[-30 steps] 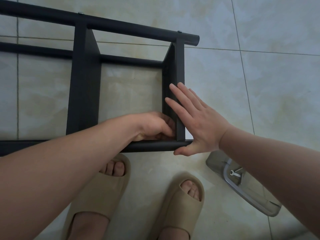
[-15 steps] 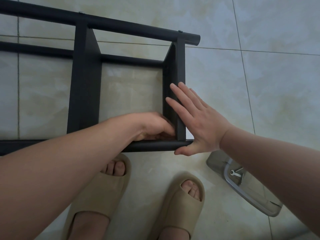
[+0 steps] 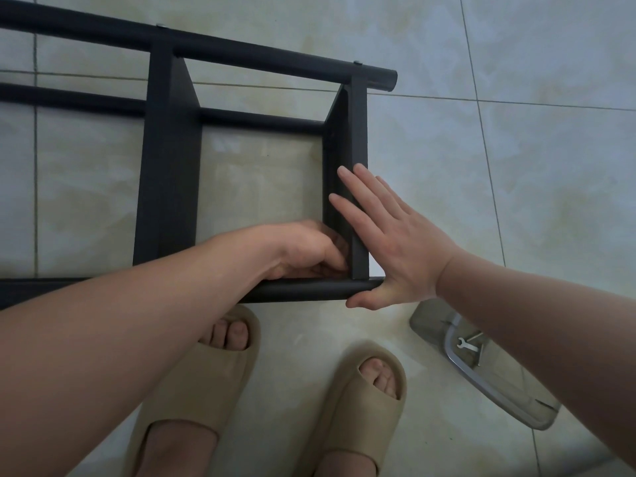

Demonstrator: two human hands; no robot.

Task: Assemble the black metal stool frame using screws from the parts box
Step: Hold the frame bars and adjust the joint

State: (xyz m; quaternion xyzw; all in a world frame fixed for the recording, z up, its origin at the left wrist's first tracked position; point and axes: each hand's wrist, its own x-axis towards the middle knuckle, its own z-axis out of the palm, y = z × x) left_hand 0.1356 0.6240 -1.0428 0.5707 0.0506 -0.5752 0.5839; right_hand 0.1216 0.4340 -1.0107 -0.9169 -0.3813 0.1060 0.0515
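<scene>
The black metal stool frame (image 3: 168, 173) lies on the tiled floor, with round tubes at the far and near sides joined by flat cross pieces. My right hand (image 3: 389, 242) presses flat, fingers straight, against the outer side of the right cross piece (image 3: 358, 132), its thumb under the end of the near tube (image 3: 309, 290). My left hand (image 3: 306, 251) reaches inside the frame with curled fingers at the inner corner where that cross piece meets the near tube; what the fingertips hold is hidden. The clear parts box (image 3: 488, 383) lies lower right, partly behind my right forearm.
A small silver wrench (image 3: 467, 346) lies in the parts box. My two feet in beige slide sandals (image 3: 213, 370) stand just in front of the near tube. Pale floor tiles with grout lines stretch to the right of the frame.
</scene>
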